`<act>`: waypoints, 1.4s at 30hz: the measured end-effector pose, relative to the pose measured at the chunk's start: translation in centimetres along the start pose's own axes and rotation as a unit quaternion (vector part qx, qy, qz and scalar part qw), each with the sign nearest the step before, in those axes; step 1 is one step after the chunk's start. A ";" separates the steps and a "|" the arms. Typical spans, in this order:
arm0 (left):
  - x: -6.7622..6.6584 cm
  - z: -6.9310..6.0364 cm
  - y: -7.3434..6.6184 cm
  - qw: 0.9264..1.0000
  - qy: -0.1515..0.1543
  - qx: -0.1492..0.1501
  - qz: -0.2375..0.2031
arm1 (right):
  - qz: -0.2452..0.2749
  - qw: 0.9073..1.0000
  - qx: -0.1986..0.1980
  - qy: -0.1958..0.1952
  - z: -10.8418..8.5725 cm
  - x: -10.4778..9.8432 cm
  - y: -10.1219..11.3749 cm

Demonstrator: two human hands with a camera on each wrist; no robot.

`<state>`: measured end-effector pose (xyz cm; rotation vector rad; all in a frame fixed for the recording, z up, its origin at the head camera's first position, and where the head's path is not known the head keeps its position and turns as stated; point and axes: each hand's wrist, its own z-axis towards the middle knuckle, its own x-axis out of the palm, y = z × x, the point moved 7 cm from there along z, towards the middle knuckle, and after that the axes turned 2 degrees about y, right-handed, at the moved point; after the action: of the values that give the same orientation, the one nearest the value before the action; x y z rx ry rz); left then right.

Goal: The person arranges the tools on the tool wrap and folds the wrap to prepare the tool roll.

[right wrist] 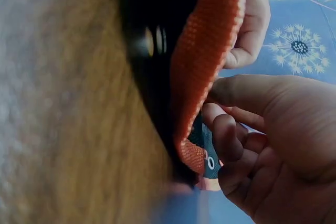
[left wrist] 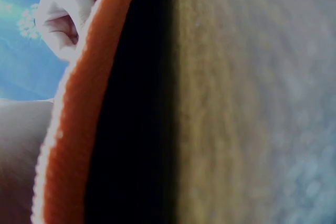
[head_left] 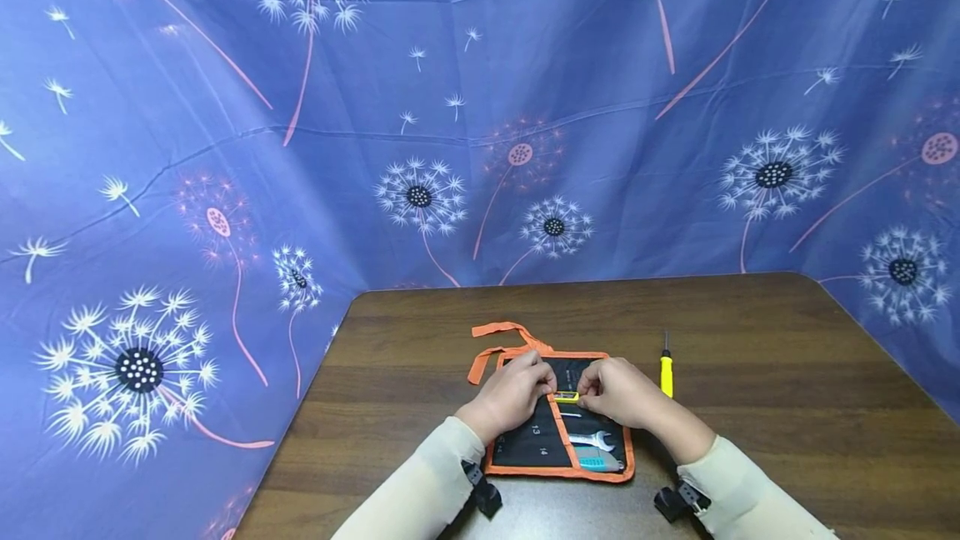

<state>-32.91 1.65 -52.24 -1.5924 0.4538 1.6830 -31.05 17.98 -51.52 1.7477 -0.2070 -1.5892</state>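
Observation:
A black tool roll with orange trim lies spread on the table. My left hand pinches the orange edge of its slanted pocket. My right hand is opposite, its fingertips pinching the end of a small flat yellow item at the pocket's edge; its kind is unclear. Below it, a wrench and a teal-handled tool stick out of the pocket. In the right wrist view, the orange trim partly hides the curled fingers of my right hand.
On the wooden table, a yellow-handled screwdriver lies to the right of the roll. Orange ties trail from the roll's far left corner. A blue dandelion-print cloth hangs behind the table.

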 end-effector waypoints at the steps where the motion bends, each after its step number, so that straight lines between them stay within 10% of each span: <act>1: 0.0 0.0 0.0 1.000 -0.001 0.001 0.000 | -0.001 1.000 0.003 -0.001 0.1 0.0 0.0; 32: -0.3 -0.1 -0.1 1.000 -0.005 -0.013 -0.001 | 0.013 1.000 -0.011 0.018 -0.1 0.5 0.5; 42: -0.4 -0.3 0.6 0.998 -0.013 -0.020 -0.052 | 0.007 0.998 0.057 -0.003 -0.4 -1.3 -1.0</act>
<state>-33.13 0.92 -52.04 -1.5934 0.3201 1.6405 -31.36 19.56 -51.15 1.8230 -0.3181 -1.6006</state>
